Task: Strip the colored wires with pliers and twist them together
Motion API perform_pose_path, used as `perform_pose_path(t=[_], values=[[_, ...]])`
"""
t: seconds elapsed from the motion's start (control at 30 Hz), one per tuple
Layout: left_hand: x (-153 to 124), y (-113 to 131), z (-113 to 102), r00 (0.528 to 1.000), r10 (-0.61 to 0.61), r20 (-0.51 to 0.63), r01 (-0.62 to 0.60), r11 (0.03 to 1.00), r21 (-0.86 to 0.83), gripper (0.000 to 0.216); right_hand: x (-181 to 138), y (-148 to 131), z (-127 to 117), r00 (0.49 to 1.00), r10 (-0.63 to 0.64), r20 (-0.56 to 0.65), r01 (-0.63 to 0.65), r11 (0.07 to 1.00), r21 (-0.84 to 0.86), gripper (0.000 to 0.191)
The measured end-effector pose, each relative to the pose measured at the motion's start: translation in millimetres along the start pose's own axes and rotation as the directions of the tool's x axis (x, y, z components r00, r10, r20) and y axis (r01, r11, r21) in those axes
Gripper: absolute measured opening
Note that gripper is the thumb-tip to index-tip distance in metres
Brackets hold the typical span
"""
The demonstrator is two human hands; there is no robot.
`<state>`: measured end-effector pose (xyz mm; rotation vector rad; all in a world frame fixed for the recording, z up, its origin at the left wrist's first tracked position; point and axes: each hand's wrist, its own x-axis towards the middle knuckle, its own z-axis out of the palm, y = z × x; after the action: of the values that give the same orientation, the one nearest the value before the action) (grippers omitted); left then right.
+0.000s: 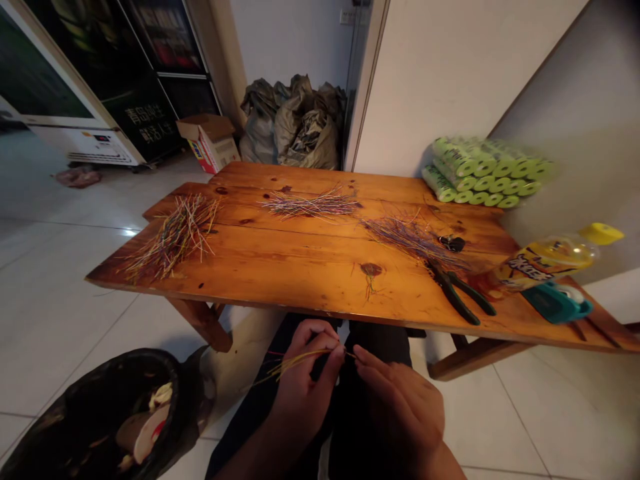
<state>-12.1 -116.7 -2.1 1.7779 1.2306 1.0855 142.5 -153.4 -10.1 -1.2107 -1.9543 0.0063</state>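
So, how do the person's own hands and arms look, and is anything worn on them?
Both the left hand and the right hand are bare: no gloves, and no ring shows. The left forearm and the right forearm are bare too, with no sleeve, watch or bracelet in view down to the picture's lower edge. No markings are visible.

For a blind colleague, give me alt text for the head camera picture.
The left hand and right hand pinch thin wires below a wooden table bearing three wire piles, pliers and a bottle.
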Motion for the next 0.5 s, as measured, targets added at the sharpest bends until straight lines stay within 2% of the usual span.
perform_pose_path(t=[0.03,0.1,0.17,0.2,0.33,0.43,0.5], values=[[1.0,-0.4,-0.4,1.0,-0.008,0.015,0.009,0.999,-0.034,0.019,-0.1,0.9,0.4,1.0,0.02,0.006,-0.02,1.0,0.006,0.027],[3.0,-0.9,-1.8,0.999,-0.016,0.03,0.019,0.997,-0.078,0.02,2.5,1.2,1.8,0.979,0.201,0.037,-0.204,0.976,0.077,0.023],[5.1,-0.7,-3.7,0.999,-0.025,0.023,0.028,0.995,-0.098,0.021,6.8,-0.3,3.4,0.92,0.378,0.104,-0.391,0.901,0.188,0.017],[6.2,-0.2,-4.7,0.999,-0.033,0.021,0.035,0.993,-0.109,0.021,8.8,-1.3,3.9,0.897,0.421,0.133,-0.441,0.865,0.237,0.014],[9.0,0.7,-9.9,0.994,-0.044,0.098,0.067,0.968,-0.243,0.024,12.1,-4.4,2.8,0.837,0.508,0.204,-0.547,0.763,0.344,0.012],[7.9,-5.9,-14.1,0.984,0.009,0.18,0.061,0.924,-0.377,0.015,12.7,-5.3,0.3,0.758,0.583,0.292,-0.649,0.633,0.423,0.018],[6.5,-14.0,-16.5,0.983,0.021,0.185,0.055,0.916,-0.398,0.011,13.5,-5.4,-0.7,0.716,0.606,0.347,-0.693,0.557,0.457,0.023]])
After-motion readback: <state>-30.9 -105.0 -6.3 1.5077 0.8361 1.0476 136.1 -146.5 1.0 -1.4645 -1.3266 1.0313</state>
